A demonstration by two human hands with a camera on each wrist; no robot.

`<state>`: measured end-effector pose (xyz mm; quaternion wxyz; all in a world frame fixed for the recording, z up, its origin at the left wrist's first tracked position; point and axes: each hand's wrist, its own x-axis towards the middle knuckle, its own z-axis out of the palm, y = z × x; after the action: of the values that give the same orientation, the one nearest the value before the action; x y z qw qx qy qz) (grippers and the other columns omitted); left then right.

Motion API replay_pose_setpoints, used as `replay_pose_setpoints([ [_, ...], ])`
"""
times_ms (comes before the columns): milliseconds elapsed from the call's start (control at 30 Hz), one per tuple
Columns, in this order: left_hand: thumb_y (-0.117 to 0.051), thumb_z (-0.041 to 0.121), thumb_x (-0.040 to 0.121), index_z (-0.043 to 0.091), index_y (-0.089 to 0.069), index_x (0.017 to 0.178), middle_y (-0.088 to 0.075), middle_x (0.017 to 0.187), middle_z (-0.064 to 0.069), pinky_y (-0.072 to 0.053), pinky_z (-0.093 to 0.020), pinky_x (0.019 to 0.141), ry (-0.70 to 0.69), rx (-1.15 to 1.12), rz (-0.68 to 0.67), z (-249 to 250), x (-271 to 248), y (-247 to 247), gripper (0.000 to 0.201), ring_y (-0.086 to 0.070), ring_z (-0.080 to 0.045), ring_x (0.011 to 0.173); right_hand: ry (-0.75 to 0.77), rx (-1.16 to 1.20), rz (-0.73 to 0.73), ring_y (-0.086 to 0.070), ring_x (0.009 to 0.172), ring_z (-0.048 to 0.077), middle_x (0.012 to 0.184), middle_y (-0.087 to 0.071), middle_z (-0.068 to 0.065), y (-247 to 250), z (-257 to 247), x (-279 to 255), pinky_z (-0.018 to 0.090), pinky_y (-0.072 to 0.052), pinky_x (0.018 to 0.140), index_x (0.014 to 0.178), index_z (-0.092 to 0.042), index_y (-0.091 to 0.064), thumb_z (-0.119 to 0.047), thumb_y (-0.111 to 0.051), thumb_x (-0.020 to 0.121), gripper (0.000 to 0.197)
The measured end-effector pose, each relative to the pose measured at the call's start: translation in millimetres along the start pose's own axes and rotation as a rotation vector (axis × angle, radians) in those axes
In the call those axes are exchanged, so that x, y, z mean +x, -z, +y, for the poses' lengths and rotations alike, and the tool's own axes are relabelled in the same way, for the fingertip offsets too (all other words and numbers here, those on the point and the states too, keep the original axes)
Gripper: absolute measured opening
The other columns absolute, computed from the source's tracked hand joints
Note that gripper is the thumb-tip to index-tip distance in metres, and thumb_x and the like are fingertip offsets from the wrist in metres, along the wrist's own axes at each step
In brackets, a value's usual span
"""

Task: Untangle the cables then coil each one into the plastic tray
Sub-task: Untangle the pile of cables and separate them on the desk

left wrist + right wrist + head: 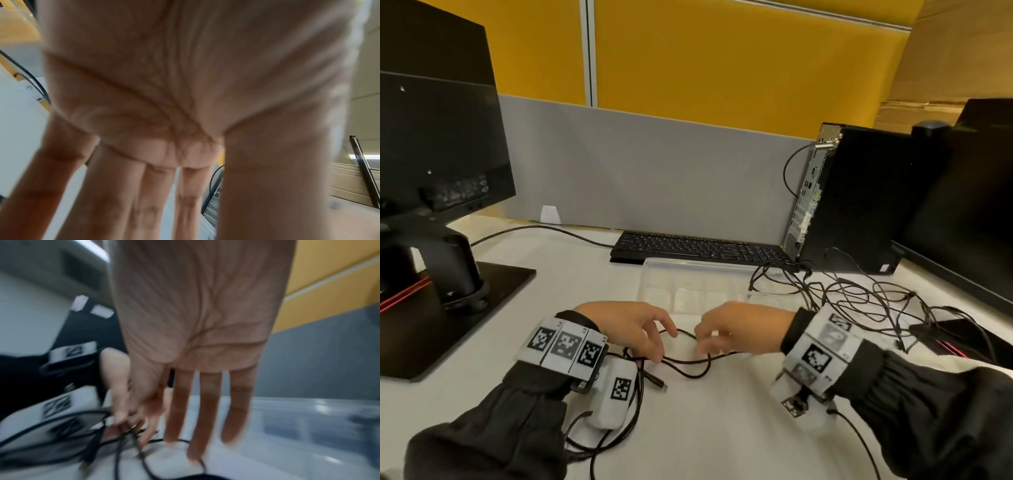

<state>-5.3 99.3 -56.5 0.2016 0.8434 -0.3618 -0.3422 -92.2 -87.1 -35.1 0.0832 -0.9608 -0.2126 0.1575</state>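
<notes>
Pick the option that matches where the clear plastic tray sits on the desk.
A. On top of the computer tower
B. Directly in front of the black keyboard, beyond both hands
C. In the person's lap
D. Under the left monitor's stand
B: in the head view the clear plastic tray lies on the white desk just in front of the black keyboard, beyond the left hand and right hand, with no coiled cable in it.

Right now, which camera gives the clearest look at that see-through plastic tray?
The head view: the plastic tray sits whole in front of the keyboard, its compartments visible. The right wrist view catches only a blurred stretch of it behind the fingers; the left wrist view shows none.
</notes>
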Motion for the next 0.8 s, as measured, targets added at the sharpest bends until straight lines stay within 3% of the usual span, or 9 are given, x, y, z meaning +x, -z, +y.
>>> replay_pose_setpoints([
  [33, -0.067, 0.022, 0.084, 0.029, -0.052, 0.116, -0.071, 0.103, 0.007, -0.045, -0.026, 0.089, 0.01, 0.002, 0.008, 0, 0, 0, 0.036, -0.064, -0.015, 0.093, 0.005, 0.08, 0.059, -0.056, 0.076, 0.017, 0.09, -0.059, -0.003, 5, 4, -6, 0.026, -0.044, 0.074, 0.095, -0.011, -0.062, -0.032, -0.052, 0.095, 0.023],
  [100, -0.061, 0.022, 0.088, 0.027, -0.053, 0.115, -0.071, 0.103, -0.001, -0.046, -0.026, 0.086, 0.038, -0.002, 0.037, -1, -1, 0, 0.029, -0.063, -0.013, 0.081, -0.001, 0.129, 0.099, -0.056, 0.077, 0.015, 0.102, -0.06, -0.004, 9, 6, -13, 0.023, -0.044, 0.072, 0.106, -0.018, -0.059, -0.033, -0.056, 0.092, 0.021],
  [200, -0.046, 0.014, 0.096, 0.019, -0.051, 0.118, -0.071, 0.097, -0.009, -0.05, -0.023, 0.078, 0.013, -0.123, 0.001, 1, -1, -3, 0.023, -0.064, -0.012, 0.071, -0.097, 0.006, -0.026, -0.047, 0.087, 0.011, 0.12, -0.055, -0.002, -4, -1, 0, 0.023, -0.038, 0.078, 0.124, -0.019, -0.051, -0.039, -0.058, 0.09, 0.04],
  [333, -0.035, 0.001, 0.096, 0.014, -0.044, 0.122, -0.068, 0.097, -0.02, -0.05, -0.025, 0.08, -0.064, -0.264, -0.085, 2, -2, -7, 0.031, -0.065, -0.027, 0.081, -0.077, -0.047, -0.108, -0.053, 0.096, 0.022, 0.111, -0.059, 0.008, -26, -11, 23, 0.032, -0.043, 0.083, 0.105, -0.011, -0.059, -0.037, -0.064, 0.086, 0.033],
  [433, -0.044, 0.003, 0.09, 0.02, -0.043, 0.125, -0.069, 0.099, -0.022, -0.046, -0.024, 0.085, -0.138, -0.248, -0.085, 0, -5, -5, 0.038, -0.065, -0.019, 0.084, -0.069, 0.016, -0.015, -0.056, 0.087, 0.024, 0.108, -0.059, 0.009, -27, -5, 26, 0.034, -0.047, 0.077, 0.105, -0.009, -0.054, -0.029, -0.062, 0.089, 0.027],
  [500, -0.05, 0.003, 0.09, 0.024, -0.039, 0.128, -0.068, 0.093, -0.014, -0.043, -0.025, 0.093, -0.19, -0.267, -0.097, 0, -6, -4, 0.045, -0.067, -0.014, 0.079, -0.103, 0.258, -0.035, -0.059, 0.069, 0.019, 0.103, -0.058, 0.002, -22, 2, 21, 0.027, -0.052, 0.062, 0.108, -0.019, -0.05, -0.03, -0.061, 0.09, 0.024],
  [600, -0.054, 0.003, 0.09, 0.025, -0.041, 0.129, -0.061, 0.088, -0.007, -0.043, -0.026, 0.097, -0.217, -0.282, -0.057, -2, -4, -4, 0.047, -0.06, -0.01, 0.059, -0.137, 0.532, -0.081, -0.048, 0.048, 0.008, 0.072, -0.056, -0.005, -18, 13, 11, 0.019, -0.044, 0.046, 0.096, -0.028, -0.056, -0.032, -0.06, 0.091, 0.008],
  [700, -0.049, 0.004, 0.094, 0.014, -0.053, 0.119, -0.058, 0.069, 0.005, -0.045, -0.019, 0.07, -0.227, -0.346, 0.002, -3, -1, -7, 0.027, -0.045, -0.006, 0.05, -0.084, 0.521, 0.016, -0.038, 0.042, 0.004, 0.062, -0.049, -0.007, -15, 22, 0, 0.016, -0.035, 0.04, 0.075, -0.027, -0.057, -0.032, -0.051, 0.095, 0.022],
  [800, -0.043, 0.005, 0.097, 0.006, -0.061, 0.105, -0.047, 0.049, 0.011, -0.03, -0.011, 0.048, -0.195, -0.418, 0.094, -6, 0, -8, 0.019, -0.036, -0.002, 0.045, -0.179, 0.537, 0.277, -0.039, 0.039, 0.002, 0.063, -0.05, -0.006, -1, 40, -19, 0.016, -0.036, 0.037, 0.074, -0.022, -0.054, -0.029, -0.046, 0.098, 0.026],
])
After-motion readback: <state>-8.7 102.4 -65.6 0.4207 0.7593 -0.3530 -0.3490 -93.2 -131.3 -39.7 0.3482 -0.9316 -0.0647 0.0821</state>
